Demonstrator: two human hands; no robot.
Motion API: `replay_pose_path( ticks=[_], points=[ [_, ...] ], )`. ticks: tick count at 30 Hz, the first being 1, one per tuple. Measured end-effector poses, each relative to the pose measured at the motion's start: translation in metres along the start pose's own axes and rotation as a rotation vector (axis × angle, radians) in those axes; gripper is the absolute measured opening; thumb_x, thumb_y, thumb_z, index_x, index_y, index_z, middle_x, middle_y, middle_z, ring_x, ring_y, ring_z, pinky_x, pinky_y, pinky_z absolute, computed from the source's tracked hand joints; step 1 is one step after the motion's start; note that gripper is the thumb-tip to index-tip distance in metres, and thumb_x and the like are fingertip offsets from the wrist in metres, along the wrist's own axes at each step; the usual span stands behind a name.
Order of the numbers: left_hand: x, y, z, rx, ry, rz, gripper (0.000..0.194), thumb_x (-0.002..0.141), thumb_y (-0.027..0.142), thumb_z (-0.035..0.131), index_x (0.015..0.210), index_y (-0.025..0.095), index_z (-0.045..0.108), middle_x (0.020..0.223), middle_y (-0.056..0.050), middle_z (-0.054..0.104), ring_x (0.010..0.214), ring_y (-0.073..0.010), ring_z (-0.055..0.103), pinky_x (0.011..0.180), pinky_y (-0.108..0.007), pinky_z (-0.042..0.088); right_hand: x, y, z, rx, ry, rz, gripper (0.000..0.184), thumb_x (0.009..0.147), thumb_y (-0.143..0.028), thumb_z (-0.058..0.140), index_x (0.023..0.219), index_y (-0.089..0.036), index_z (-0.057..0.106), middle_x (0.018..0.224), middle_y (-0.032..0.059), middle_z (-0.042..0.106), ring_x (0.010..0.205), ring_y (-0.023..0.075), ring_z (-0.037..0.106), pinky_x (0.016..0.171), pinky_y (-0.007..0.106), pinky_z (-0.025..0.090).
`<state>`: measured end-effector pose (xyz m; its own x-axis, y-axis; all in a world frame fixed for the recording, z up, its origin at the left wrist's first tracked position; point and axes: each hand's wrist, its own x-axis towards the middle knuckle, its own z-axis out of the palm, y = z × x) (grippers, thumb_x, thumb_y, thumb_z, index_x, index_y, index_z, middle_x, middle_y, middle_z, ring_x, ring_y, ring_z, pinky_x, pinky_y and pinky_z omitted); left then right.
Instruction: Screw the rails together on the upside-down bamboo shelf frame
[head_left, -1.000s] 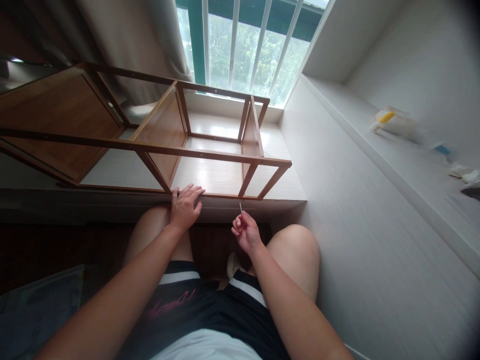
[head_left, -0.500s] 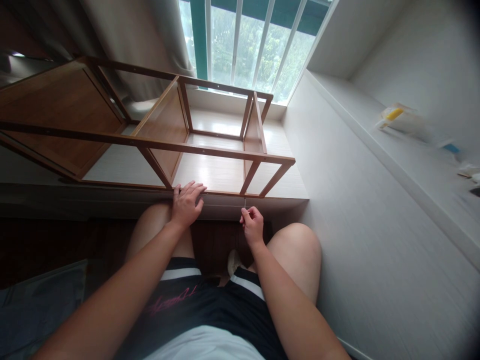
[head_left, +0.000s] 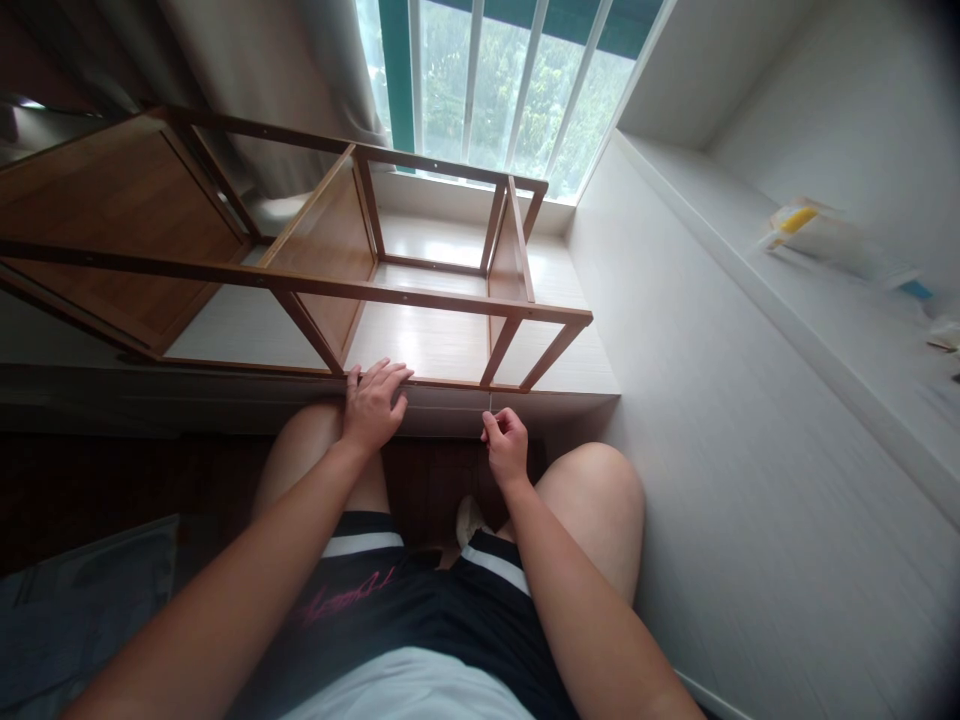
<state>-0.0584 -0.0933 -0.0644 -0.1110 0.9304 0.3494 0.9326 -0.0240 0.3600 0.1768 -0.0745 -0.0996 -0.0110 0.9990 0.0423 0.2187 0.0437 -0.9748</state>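
A brown wooden shelf frame (head_left: 405, 298) lies on its side on a pale ledge (head_left: 559, 375), its panels standing upright between the rails. My left hand (head_left: 373, 405) rests on the near bottom rail, fingers stretched over it and thumb apart. Close to the rail's right end, my right hand (head_left: 506, 443) is closed in a pinch on a thin metal tool, apparently a hex key (head_left: 490, 401). The tool points up at the underside of the rail; its tip and the part inside my fingers are hidden.
A barred window (head_left: 510, 90) is behind the frame, with a curtain (head_left: 277, 70) to its left. On the right rises a pale wall panel (head_left: 720, 420), topped by a shelf with a yellow-marked plastic packet (head_left: 799, 220). My knees are below the ledge.
The view has shifted slightly. My left hand stays on the rail, and my right hand keeps its pinch on the hex key with barely any movement.
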Motion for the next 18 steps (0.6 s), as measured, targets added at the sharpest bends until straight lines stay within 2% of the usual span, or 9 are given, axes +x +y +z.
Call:
replay_pose_path(
  ticks=[7, 11, 14, 18],
  points=[
    [0.000, 0.000, 0.000, -0.010, -0.006, -0.012, 0.037, 0.086, 0.022, 0.049, 0.122, 0.029, 0.060, 0.134, -0.002, 0.061, 0.134, -0.0254, 0.044, 0.118, -0.051, 0.012, 0.004, -0.005, -0.011, -0.361, 0.055, -0.135, 0.034, 0.088, -0.044, 0.055, 0.063, -0.023, 0.043, 0.053, -0.0032, 0.047, 0.051, 0.0143, 0.041, 0.056, 0.027, 0.030],
    [0.000, 0.000, -0.001, -0.008, -0.011, -0.017, 0.037, 0.086, 0.023, 0.048, 0.121, 0.029, 0.060, 0.134, -0.002, 0.061, 0.134, -0.0253, 0.044, 0.119, -0.051, 0.012, 0.006, -0.008, -0.015, -0.372, 0.056, -0.147, 0.033, 0.086, -0.044, 0.057, 0.063, -0.023, 0.045, 0.054, -0.0023, 0.048, 0.052, 0.0144, 0.040, 0.056, 0.028, 0.029],
    [0.000, 0.000, -0.001, -0.004, -0.014, -0.015, 0.037, 0.087, 0.023, 0.048, 0.121, 0.028, 0.060, 0.134, -0.002, 0.060, 0.135, -0.0250, 0.044, 0.119, -0.050, 0.011, 0.006, -0.006, -0.010, -0.095, -0.004, -0.033, 0.035, 0.084, -0.045, 0.061, 0.062, -0.023, 0.045, 0.053, -0.0027, 0.049, 0.050, 0.0130, 0.041, 0.053, 0.026, 0.031],
    [0.000, 0.000, 0.001, -0.003, -0.007, -0.014, 0.036, 0.087, 0.023, 0.048, 0.121, 0.028, 0.059, 0.134, -0.002, 0.060, 0.135, -0.0247, 0.045, 0.119, -0.050, 0.012, 0.004, -0.002, 0.000, 0.551, -0.165, 0.346, 0.032, 0.082, -0.046, 0.063, 0.067, -0.022, 0.047, 0.053, -0.0046, 0.048, 0.043, 0.0098, 0.034, 0.042, 0.023, 0.026]
  ],
)
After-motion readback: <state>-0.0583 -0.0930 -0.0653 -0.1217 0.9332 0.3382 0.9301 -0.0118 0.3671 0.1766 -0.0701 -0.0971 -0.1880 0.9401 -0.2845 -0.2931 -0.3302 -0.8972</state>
